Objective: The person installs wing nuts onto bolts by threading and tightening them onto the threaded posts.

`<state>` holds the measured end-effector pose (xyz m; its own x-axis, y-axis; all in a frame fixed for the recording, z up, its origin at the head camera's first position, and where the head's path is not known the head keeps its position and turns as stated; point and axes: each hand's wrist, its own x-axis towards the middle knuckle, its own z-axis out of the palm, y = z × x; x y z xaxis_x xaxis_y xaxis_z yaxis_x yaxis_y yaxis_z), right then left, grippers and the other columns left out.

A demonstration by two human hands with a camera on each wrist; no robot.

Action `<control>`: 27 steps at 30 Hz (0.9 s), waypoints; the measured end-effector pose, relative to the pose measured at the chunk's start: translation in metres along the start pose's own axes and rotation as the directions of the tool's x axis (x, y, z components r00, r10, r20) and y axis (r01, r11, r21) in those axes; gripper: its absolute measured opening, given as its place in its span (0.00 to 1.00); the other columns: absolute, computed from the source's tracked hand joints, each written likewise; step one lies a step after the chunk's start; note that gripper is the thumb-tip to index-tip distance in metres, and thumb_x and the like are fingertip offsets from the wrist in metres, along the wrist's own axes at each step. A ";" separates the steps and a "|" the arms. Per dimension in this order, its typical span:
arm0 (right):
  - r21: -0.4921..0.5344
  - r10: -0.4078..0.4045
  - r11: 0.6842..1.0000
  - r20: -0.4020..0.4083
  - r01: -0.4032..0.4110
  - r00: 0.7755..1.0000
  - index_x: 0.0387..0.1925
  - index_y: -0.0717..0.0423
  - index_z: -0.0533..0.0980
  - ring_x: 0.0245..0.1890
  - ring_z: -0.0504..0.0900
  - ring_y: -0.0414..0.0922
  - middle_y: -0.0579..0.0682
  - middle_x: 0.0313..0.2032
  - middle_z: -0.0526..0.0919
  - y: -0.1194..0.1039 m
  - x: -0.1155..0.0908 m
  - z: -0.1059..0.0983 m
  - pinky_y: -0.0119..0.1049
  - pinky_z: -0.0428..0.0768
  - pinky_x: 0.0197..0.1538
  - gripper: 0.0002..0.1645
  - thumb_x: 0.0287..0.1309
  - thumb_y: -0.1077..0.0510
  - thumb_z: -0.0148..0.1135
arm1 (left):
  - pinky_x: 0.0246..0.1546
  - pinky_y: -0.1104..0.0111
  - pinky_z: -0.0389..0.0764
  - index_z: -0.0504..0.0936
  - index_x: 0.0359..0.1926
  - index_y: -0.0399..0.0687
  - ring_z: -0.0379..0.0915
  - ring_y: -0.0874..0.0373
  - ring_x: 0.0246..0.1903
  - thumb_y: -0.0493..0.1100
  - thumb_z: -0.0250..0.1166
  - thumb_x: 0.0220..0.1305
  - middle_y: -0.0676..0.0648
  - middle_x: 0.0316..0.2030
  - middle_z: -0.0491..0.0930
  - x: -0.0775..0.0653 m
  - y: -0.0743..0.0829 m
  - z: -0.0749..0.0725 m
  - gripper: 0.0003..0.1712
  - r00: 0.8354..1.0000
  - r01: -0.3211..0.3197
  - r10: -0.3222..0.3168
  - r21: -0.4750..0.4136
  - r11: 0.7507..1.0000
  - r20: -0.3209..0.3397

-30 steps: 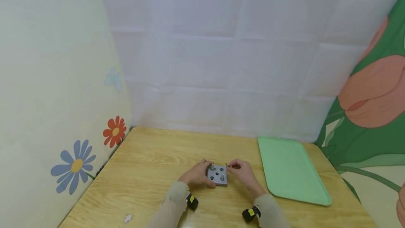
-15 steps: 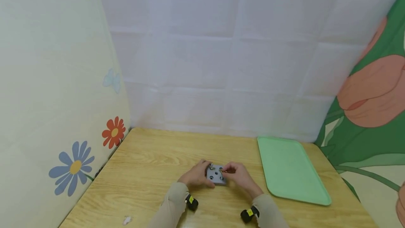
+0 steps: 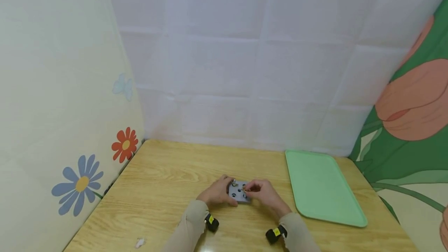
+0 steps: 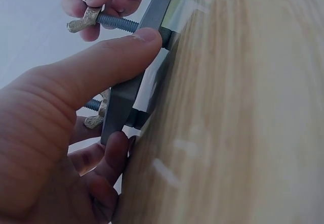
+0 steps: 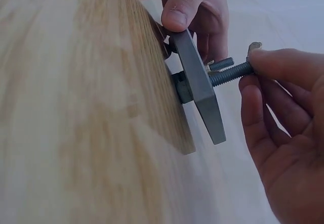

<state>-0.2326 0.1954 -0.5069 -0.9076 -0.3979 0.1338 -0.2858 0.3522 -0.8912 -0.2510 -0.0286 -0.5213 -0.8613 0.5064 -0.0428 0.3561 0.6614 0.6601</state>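
A square grey metal plate [image 3: 236, 196] with several holes stands a little off the wooden table on the bolt heads [image 5: 183, 87] under it. My left hand [image 3: 217, 193] grips its left side, the thumb along the near edge and fingers round the far side. Threaded bolts stick up through the plate. Above the right part of it, my right hand [image 3: 265, 194] pinches a brass-coloured wing nut [image 4: 91, 19] at the top end of one bolt [image 4: 117, 23]. A second wing nut [image 4: 103, 108] sits low on the other bolt, close to the plate, in the left wrist view.
A light green tray [image 3: 325, 189] lies on the wooden table [image 3: 175, 166] to the right. A small whitish scrap [image 3: 140, 242] is near the front left. Behind the table hangs a white cloth [image 3: 210, 69], with flower-printed sheets at both sides.
My right hand has moved left from beside the plate, carrying the wing nut to the top of the right bolt. The left hand keeps its grip on the plate.
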 end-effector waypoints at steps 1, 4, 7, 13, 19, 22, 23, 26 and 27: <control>0.006 0.001 1.000 0.001 -0.001 1.000 0.33 0.60 0.82 0.38 0.79 0.42 0.52 0.38 0.83 -0.001 0.000 0.000 0.31 0.75 0.42 0.04 0.52 0.66 0.67 | 0.50 0.62 0.69 0.66 0.66 0.47 0.67 0.59 0.48 0.60 0.76 0.42 0.49 0.57 0.66 0.000 0.000 0.000 0.51 1.000 -0.001 0.001 -0.002 1.000 0.000; 0.027 0.005 1.000 0.006 -0.005 1.000 0.33 0.61 0.81 0.37 0.78 0.40 0.52 0.37 0.82 -0.010 -0.003 0.000 0.30 0.75 0.41 0.04 0.52 0.67 0.67 | 0.51 0.62 0.69 0.66 0.66 0.46 0.67 0.59 0.48 0.60 0.76 0.42 0.49 0.57 0.66 0.000 0.000 0.000 0.51 1.000 -0.002 0.002 -0.002 1.000 0.000; 0.002 0.004 1.000 0.006 -0.005 1.000 0.32 0.63 0.80 0.35 0.77 0.41 0.53 0.36 0.82 -0.025 -0.007 0.000 0.31 0.75 0.39 0.03 0.53 0.68 0.66 | 0.52 0.62 0.69 0.66 0.66 0.46 0.67 0.59 0.48 0.59 0.76 0.42 0.49 0.56 0.66 0.000 0.000 0.000 0.51 1.000 0.001 -0.001 -0.010 1.000 0.000; -0.058 -0.044 0.997 0.037 0.046 0.998 0.33 0.63 0.80 0.34 0.75 0.42 0.52 0.36 0.81 -0.032 -0.010 -0.003 0.31 0.74 0.37 0.06 0.52 0.71 0.62 | 0.50 0.63 0.70 0.66 0.66 0.47 0.67 0.59 0.46 0.59 0.76 0.41 0.49 0.55 0.67 0.000 0.000 0.001 0.52 1.000 0.004 -0.004 -0.015 1.000 -0.001; -0.068 -0.088 0.993 0.084 0.094 0.993 0.36 0.67 0.79 0.38 0.77 0.43 0.57 0.39 0.81 -0.037 -0.013 -0.007 0.31 0.74 0.42 0.07 0.55 0.73 0.59 | 0.50 0.62 0.70 0.66 0.66 0.46 0.67 0.59 0.47 0.59 0.76 0.41 0.49 0.55 0.67 0.000 0.000 0.001 0.52 1.000 -0.002 0.002 -0.016 1.000 -0.001; -0.048 -0.117 0.991 0.087 0.121 0.989 0.35 0.68 0.79 0.38 0.78 0.46 0.61 0.39 0.80 -0.030 -0.010 -0.007 0.33 0.75 0.42 0.06 0.55 0.73 0.59 | 0.50 0.63 0.70 0.66 0.65 0.45 0.67 0.60 0.47 0.59 0.76 0.41 0.49 0.55 0.67 0.001 0.001 0.001 0.52 1.000 -0.005 0.005 -0.011 1.000 -0.005; -0.044 -0.120 0.991 0.085 0.124 0.989 0.35 0.68 0.79 0.39 0.78 0.47 0.61 0.41 0.80 -0.026 -0.009 -0.007 0.34 0.76 0.42 0.06 0.55 0.73 0.59 | 0.50 0.63 0.70 0.67 0.65 0.45 0.67 0.60 0.46 0.59 0.76 0.41 0.49 0.55 0.67 0.001 0.001 0.001 0.52 1.000 -0.008 0.008 -0.006 1.000 -0.007; -0.050 -0.115 0.992 0.077 0.119 0.990 0.34 0.64 0.79 0.43 0.78 0.49 0.61 0.46 0.79 -0.012 -0.004 -0.005 0.36 0.77 0.43 0.06 0.54 0.73 0.60 | 0.49 0.64 0.70 0.67 0.65 0.45 0.67 0.60 0.46 0.59 0.76 0.41 0.49 0.54 0.67 0.001 0.001 0.001 0.51 1.000 -0.014 0.014 -0.002 1.000 -0.007; -0.052 -0.110 0.992 0.075 0.114 0.991 0.34 0.63 0.80 0.45 0.78 0.50 0.61 0.48 0.79 -0.008 -0.003 -0.005 0.37 0.77 0.44 0.07 0.54 0.73 0.61 | 0.49 0.64 0.70 0.67 0.65 0.45 0.67 0.60 0.46 0.59 0.76 0.41 0.49 0.54 0.67 0.001 0.001 0.001 0.51 1.000 -0.014 0.014 0.000 1.000 -0.006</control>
<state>-0.2295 0.1977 -0.4979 -0.8452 -0.4965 0.1980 -0.4030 0.3484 -0.8463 -0.2510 -0.0269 -0.5212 -0.8585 0.5120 -0.0293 0.3677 0.6543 0.6609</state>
